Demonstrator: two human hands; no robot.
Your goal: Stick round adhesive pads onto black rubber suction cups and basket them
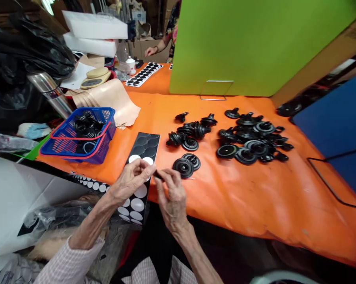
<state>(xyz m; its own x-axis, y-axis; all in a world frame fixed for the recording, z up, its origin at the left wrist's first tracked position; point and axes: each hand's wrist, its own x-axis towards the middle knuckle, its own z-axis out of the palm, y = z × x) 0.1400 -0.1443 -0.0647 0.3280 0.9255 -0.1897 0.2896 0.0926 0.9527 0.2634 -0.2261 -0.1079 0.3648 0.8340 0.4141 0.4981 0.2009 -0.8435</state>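
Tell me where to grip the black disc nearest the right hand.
Pinch the black disc by its raised centre, coming straight down from above: it lies flat on the orange cover, so its rim likely offers little to get under, and its far edge sits against the next disc.

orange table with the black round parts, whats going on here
A person's left hand and right hand hold a small dark piece in their fingers, over a black sheet of round discs. Two black round parts lie nearby, more sit heaped on the orange table cover, others fill a blue basket, and a co-worker's hand shows beyond.
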